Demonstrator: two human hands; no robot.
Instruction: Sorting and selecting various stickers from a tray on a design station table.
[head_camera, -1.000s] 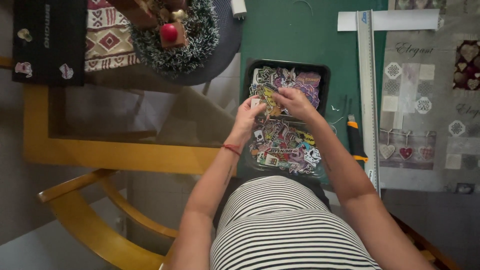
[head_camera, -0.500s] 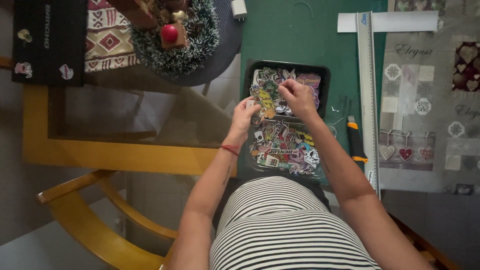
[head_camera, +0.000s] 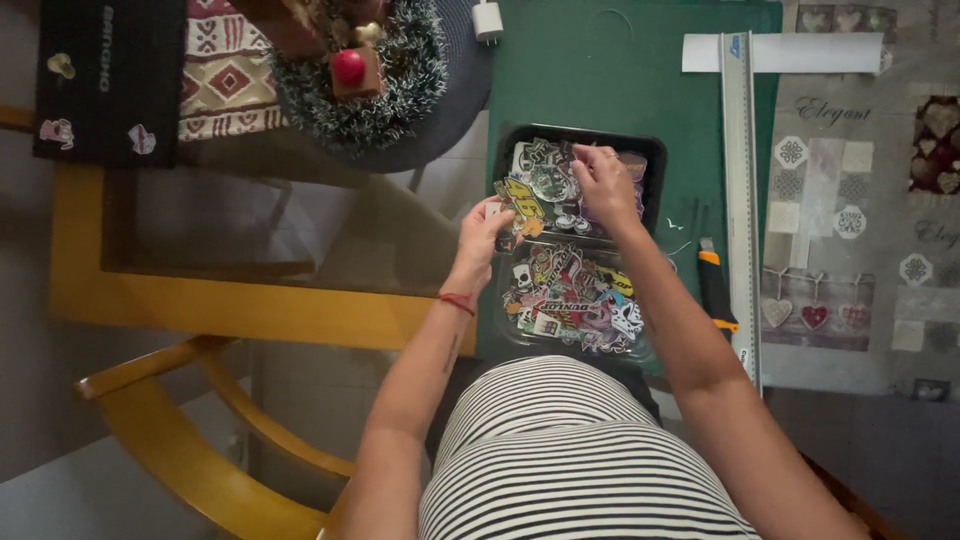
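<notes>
A black tray (head_camera: 652, 160) full of several colourful stickers (head_camera: 570, 290) lies on a green cutting mat (head_camera: 600, 70). My left hand (head_camera: 482, 232) rests at the tray's left edge, its fingers pinching a small sticker (head_camera: 497, 211). My right hand (head_camera: 603, 183) is over the far part of the tray, fingertips closed on a sticker from the pile. A red cord sits on my left wrist.
An orange-and-black utility knife (head_camera: 716, 288) and a long metal ruler (head_camera: 742, 190) lie right of the tray. A wreath with a red ball (head_camera: 350, 70) stands at the back. A yellow wooden chair (head_camera: 190, 440) is at the left, patterned fabric (head_camera: 860, 200) at the right.
Both hands have shifted slightly toward the far end of the tray, sorting through the stickers. The tray has not moved.
</notes>
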